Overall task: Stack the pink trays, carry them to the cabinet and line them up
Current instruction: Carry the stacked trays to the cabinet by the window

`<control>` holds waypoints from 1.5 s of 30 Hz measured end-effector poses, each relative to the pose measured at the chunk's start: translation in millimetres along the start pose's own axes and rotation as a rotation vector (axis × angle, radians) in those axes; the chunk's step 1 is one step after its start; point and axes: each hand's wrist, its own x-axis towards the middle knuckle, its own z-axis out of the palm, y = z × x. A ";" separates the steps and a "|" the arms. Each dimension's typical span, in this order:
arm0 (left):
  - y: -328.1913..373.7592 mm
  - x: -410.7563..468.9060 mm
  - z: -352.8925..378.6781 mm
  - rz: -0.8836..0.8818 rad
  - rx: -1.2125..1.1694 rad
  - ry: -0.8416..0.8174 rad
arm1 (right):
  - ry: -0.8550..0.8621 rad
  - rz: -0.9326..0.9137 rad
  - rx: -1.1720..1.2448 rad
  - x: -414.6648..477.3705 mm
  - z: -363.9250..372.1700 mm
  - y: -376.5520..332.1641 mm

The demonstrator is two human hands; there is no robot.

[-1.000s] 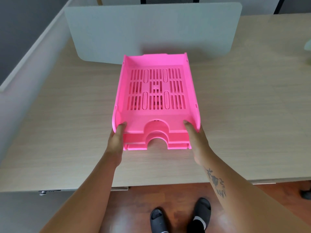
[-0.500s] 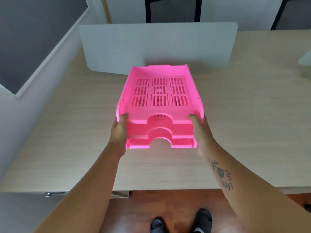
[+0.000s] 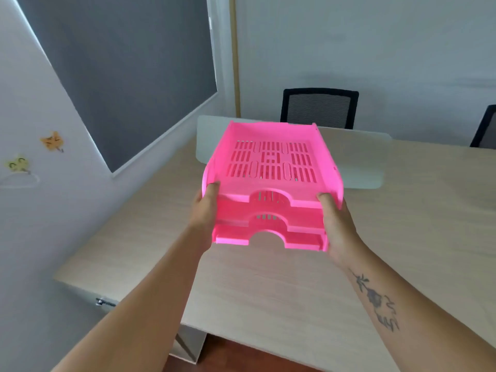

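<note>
A stack of three pink trays with slotted bottoms hangs in the air above the wooden desk, front notches facing me. My left hand grips the stack's front left corner, thumb over the top tray's rim. My right hand grips the front right corner the same way. The stack is nearly level, tipped slightly toward me. No cabinet is in view.
A frosted divider panel stands across the desk behind the trays. Two black mesh chairs sit beyond it. A wall with a grey window blind and stickers runs along the left. A desk lock shows at the left edge.
Both hands have lifted the stacked trays off the desk and raised them. My view has tilted up, so the wall, blind and chairs now show.
</note>
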 end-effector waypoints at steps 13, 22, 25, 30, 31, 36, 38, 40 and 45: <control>43.2 -230.4 -164.9 0.215 -0.115 0.649 | -0.712 0.010 0.011 -137.1 117.8 -15.9; 14.5 -460.7 -305.8 0.372 -0.172 0.984 | -1.255 0.019 -0.013 -351.8 221.8 27.4; -2.7 -530.1 -341.5 0.399 -0.201 1.026 | -1.403 -0.012 -0.027 -424.8 242.1 48.3; -31.2 -628.7 -402.2 0.363 -0.227 1.194 | -1.551 -0.008 -0.073 -540.1 265.8 92.4; -37.7 -646.2 -416.0 0.351 -0.224 1.215 | -1.572 0.002 -0.084 -562.1 269.6 102.9; -69.6 -723.0 -496.9 0.289 -0.238 1.300 | -1.585 0.034 -0.108 -668.9 285.2 146.3; -82.3 -744.4 -527.4 0.254 -0.254 1.296 | -1.584 0.030 -0.120 -704.2 291.1 160.7; -95.2 -760.5 -554.1 0.247 -0.267 1.309 | -1.574 0.021 -0.141 -732.3 299.0 175.7; -126.1 -778.4 -602.2 0.194 -0.294 1.316 | -1.577 -0.025 -0.212 -774.6 313.3 207.1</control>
